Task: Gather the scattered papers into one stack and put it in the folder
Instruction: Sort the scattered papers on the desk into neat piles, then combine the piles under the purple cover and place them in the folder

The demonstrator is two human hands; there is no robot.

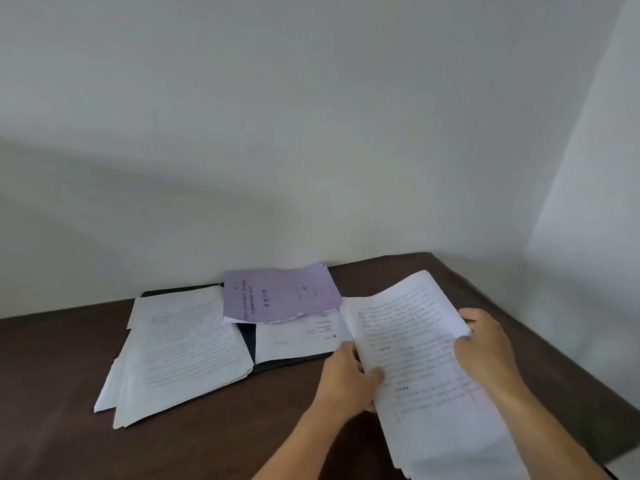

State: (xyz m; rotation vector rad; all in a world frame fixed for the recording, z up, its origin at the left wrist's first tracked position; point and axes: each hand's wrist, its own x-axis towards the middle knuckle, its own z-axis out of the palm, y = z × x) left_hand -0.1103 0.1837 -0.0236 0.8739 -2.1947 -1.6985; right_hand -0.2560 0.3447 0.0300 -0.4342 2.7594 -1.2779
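A sheaf of printed white papers (422,362) is lifted above the table at the right. My left hand (346,375) grips its left edge and my right hand (485,344) grips its right edge. A black folder (249,336) lies open against the wall. Several white sheets (180,348) are fanned loosely over its left half. A purple-covered document (280,294) rests at the folder's top, partly over a white sheet (298,336) on the right half.
The dark brown table (52,375) meets a pale wall at the back. Its right edge (554,344) runs diagonally toward the lower right, close to my right forearm.
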